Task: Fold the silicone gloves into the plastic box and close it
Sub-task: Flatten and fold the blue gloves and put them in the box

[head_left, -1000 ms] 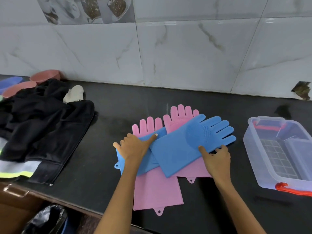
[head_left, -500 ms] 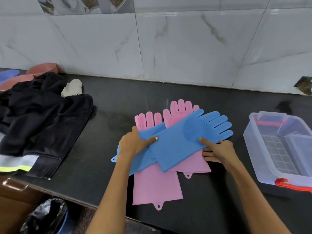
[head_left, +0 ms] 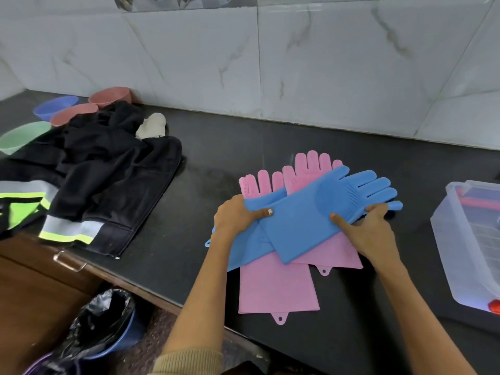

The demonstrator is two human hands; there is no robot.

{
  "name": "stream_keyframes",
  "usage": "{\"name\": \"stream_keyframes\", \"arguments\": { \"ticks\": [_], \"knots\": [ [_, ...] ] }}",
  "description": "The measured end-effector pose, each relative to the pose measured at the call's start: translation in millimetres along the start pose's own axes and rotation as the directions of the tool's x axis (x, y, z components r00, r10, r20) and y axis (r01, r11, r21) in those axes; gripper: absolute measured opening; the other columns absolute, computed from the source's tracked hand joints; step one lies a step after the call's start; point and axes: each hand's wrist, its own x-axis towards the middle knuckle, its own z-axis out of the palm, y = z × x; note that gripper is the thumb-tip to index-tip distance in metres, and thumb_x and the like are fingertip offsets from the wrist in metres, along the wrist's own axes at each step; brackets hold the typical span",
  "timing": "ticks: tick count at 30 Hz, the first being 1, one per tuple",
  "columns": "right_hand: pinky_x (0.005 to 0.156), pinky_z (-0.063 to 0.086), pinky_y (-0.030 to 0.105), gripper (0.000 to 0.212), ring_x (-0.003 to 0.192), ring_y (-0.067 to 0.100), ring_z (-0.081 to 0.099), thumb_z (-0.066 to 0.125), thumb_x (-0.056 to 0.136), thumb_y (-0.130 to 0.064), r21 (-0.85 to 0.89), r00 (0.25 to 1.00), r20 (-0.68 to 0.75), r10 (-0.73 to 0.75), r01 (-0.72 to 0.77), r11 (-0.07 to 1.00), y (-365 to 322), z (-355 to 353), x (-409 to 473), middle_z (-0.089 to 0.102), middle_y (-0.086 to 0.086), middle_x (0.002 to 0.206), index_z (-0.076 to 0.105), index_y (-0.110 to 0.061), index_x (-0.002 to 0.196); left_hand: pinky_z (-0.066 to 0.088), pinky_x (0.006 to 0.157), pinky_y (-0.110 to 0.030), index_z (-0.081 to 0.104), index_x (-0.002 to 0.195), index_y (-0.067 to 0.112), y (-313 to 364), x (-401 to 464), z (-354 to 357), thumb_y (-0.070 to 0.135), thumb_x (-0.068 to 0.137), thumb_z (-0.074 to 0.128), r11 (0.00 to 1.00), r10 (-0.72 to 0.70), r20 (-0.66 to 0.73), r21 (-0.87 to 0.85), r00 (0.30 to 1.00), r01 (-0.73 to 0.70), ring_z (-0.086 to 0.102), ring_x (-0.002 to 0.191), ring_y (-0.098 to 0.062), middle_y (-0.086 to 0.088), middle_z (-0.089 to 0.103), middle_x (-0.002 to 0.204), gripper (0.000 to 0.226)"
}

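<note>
Two pink silicone gloves point(head_left: 278, 288) lie flat on the black counter, fingers toward the wall. Two blue silicone gloves cross over them; the top blue glove point(head_left: 319, 209) points right with its bristled palm up. My left hand point(head_left: 238, 215) grips the lower blue glove point(head_left: 243, 250) at its left edge, thumb on top. My right hand point(head_left: 370, 228) holds the top blue glove's near edge, thumb on top and fingers curled under it. The clear plastic box point(head_left: 460, 255) stands open at the right edge of view.
A black jacket with reflective stripes point(head_left: 102, 185) lies on the counter's left, a white cloth point(head_left: 151, 125) on it. Several coloured bowls point(head_left: 108, 96) stand behind it. A bin with a black bag point(head_left: 102, 326) is below the counter edge.
My right hand moved from pressing flat on the top blue glove to curling its fingers under the glove's edge. My left hand closed tighter on the lower blue glove. The camera shifted right and nearer.
</note>
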Motion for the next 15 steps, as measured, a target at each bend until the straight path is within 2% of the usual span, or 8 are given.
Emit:
{"name": "stream_keyframes", "arguments": {
  "ticks": [2,4,6,9,12,15],
  "knots": [
    [0.074,0.042,0.036,0.072,0.084,0.029,0.054,0.071,0.079,-0.037,-0.001,0.997,0.007,-0.071,0.071,0.997,-4.9,7.5,0.6,0.057,0.011,0.098,0.023,-0.012,0.127,0.045,0.062,-0.032,0.054,0.086,0.015,-3.4,0.9,-4.3,0.066,0.065,0.07,1.0,-0.001,0.005,0.0,1.0,0.001,0.06,0.077,-0.02,0.002,0.061,0.081,0.057],
    [0.075,0.042,0.036,0.071,0.087,0.028,0.053,0.071,0.081,-0.026,0.057,0.995,0.058,-0.08,0.076,0.995,-8.9,14.4,4.2,0.053,0.011,0.102,0.021,-0.014,0.13,0.047,0.066,-0.034,0.054,0.09,0.016,-8.4,3.4,-10.6,0.065,0.065,0.07,1.0,-0.013,0.018,0.002,1.0,0.013,0.061,0.081,-0.021,0.002,0.063,0.086,0.058],
    [0.07,0.041,0.035,0.066,0.085,0.024,0.053,0.071,0.081,-0.02,0.104,0.991,0.11,-0.079,0.067,0.992,-12.4,20.4,8.9,0.051,0.007,0.107,0.027,-0.016,0.13,0.043,0.061,-0.032,0.05,0.082,0.023,-15.1,6.2,-19.7,0.065,0.064,0.071,1.0,-0.025,0.024,-0.007,0.999,0.025,0.058,0.078,-0.018,0.007,0.058,0.08,0.05],
    [0.057,0.046,0.029,0.046,0.071,0.022,0.06,0.07,0.081,-0.019,0.169,0.967,0.243,-0.08,0.039,0.985,-23.1,33.8,13.6,0.05,-0.003,0.107,0.043,-0.026,0.118,0.034,0.053,-0.027,0.043,0.074,0.026,-28.1,11.0,-38.5,0.063,0.063,0.073,0.999,-0.05,0.001,-0.001,0.999,0.05,0.051,0.07,-0.011,0.011,0.051,0.076,0.049],
    [0.046,0.05,0.024,0.036,0.065,0.018,0.064,0.067,0.084,-0.019,0.231,0.926,0.356,-0.127,0.045,0.972,-41.2,58.0,12.8,0.052,-0.007,0.104,0.047,-0.028,0.112,0.035,0.054,-0.028,0.05,0.088,0.018,-47.7,17.1,-63.6,0.065,0.062,0.073,0.994,-0.092,-0.044,0.054,0.995,0.095,0.054,0.079,-0.018,0.006,0.054,0.083,0.059],
    [0.042,0.049,0.02,0.034,0.055,0.012,0.063,0.065,0.086,-0.019,0.294,0.879,0.443,-0.175,0.042,0.955,-60.9,88.9,7.9,0.059,0.003,0.097,0.047,-0.028,0.112,0.041,0.066,-0.034,0.053,0.099,0.014,-73.7,23.4,-92.3,0.067,0.061,0.073,0.978,-0.155,-0.102,0.123,0.983,0.167,0.057,0.089,-0.024,0.0,0.06,0.097,0.068]
  ]
}}
